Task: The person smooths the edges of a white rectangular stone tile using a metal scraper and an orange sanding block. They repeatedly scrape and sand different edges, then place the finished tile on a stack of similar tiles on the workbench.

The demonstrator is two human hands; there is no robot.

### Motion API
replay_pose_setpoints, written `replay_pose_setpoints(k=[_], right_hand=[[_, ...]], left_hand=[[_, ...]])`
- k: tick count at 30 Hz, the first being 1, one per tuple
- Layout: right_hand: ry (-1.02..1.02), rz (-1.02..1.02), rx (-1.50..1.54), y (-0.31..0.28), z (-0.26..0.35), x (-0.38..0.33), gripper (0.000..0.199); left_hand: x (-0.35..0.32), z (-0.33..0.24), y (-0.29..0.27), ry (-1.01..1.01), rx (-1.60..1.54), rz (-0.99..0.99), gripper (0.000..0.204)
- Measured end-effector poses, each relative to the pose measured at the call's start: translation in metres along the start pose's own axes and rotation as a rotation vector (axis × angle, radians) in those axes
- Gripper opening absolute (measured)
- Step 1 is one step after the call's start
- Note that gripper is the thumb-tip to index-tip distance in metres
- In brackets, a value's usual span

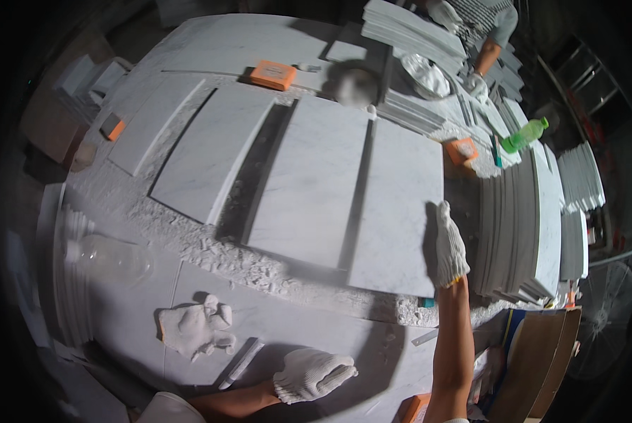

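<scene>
Slab (397,204): rightmost of four white marble slabs lying flat in a row on the rubble bed, narrow gaps between; right edge gripped.
Right hand (448,245): gloved, fingers closed along the slab's right edge, palm on its side face; likely placed there to nudge or steady it from the side.
Left hand (312,374): gloved, fingers loosely curled and together, holding nothing, pressed on the pale bench near the body, seemingly as a prop while leaning in.
Spare glove (195,328): crumpled on the bench, left of that hand.
Strip (241,363): thin marble offcut just beside the glove.
Stack (524,233): slabs on edge, right of the gripped slab, near at hand.
Sponges (274,74): orange blocks, one beyond the slabs, one (462,150) at the far right corner.
Bottles: clear one (112,255) lying at left; green one (524,134) at right.
Co-worker: gloved hand (476,84) at far stacks.
</scene>
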State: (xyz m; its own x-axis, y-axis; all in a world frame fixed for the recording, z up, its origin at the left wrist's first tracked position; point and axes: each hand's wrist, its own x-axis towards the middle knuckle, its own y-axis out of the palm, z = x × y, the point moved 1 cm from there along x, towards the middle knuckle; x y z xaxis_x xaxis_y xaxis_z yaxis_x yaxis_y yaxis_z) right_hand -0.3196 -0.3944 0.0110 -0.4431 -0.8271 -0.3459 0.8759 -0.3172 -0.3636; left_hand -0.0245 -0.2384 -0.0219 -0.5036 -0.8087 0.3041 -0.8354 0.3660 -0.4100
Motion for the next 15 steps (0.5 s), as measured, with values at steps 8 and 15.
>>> replay_pose_setpoints(k=[8,15], right_hand=[[-0.05,-0.078,0.39,0.029,0.04,-0.064,0.063],[-0.115,0.586,0.805,0.162,0.083,-0.07,0.054]], left_hand=[[0.0,-0.01,-0.003,0.13,0.157,-0.042,0.01],[-0.004,-0.001,0.001,-0.002,0.158,0.317,0.029]])
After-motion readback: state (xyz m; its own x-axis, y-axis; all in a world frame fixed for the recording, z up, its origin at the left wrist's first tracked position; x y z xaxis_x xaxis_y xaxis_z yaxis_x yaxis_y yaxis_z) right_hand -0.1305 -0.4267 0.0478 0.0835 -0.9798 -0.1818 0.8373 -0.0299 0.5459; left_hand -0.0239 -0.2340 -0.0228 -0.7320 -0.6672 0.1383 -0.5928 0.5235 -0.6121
